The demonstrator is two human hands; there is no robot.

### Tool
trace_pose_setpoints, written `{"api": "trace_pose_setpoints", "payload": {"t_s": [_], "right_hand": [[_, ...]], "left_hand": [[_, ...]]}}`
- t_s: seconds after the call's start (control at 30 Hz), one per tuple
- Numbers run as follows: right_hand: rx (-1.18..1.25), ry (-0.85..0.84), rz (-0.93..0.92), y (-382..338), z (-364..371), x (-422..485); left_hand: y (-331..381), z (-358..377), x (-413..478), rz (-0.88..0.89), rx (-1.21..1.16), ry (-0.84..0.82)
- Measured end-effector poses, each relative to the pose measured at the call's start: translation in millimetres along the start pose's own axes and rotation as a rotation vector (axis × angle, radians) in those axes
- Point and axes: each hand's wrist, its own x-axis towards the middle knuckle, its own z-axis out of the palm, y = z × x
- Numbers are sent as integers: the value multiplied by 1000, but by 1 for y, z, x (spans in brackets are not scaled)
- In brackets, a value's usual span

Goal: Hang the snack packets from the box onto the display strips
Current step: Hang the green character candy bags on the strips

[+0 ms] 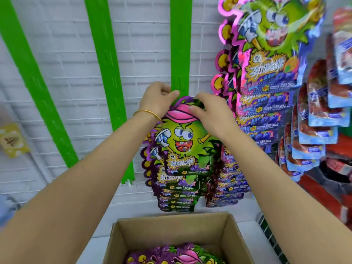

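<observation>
Pinching the top of the snack packet (182,141) in left grip (158,100) and right grip (209,113), just below the green strip (180,44) and above the box (171,231): hanging step, next calling for hooking it onto a tab.

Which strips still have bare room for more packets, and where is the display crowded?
The left strip and middle strip are bare, with open grid wall between them. The third strip is bare only above the left hand and right hand, pinching a packet. Below and rightward, hung packets crowd together.
</observation>
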Motion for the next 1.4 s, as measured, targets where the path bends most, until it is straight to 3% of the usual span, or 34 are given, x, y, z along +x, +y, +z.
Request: {"api": "trace_pose_setpoints", "payload": {"t_s": [0.27, 0.83, 1.03, 1.4], "right_hand": [[-179, 130, 50, -11, 9, 19], [-147, 25, 86, -5, 21, 8], [-157, 105, 31, -11, 18, 10], [-304, 164, 7, -18, 15, 19]], "left_hand": [[13, -9, 1, 50, 86, -64], [14, -12, -2, 58, 94, -118], [13, -11, -1, 88, 138, -94], [16, -12, 0, -44, -59, -78]]}}
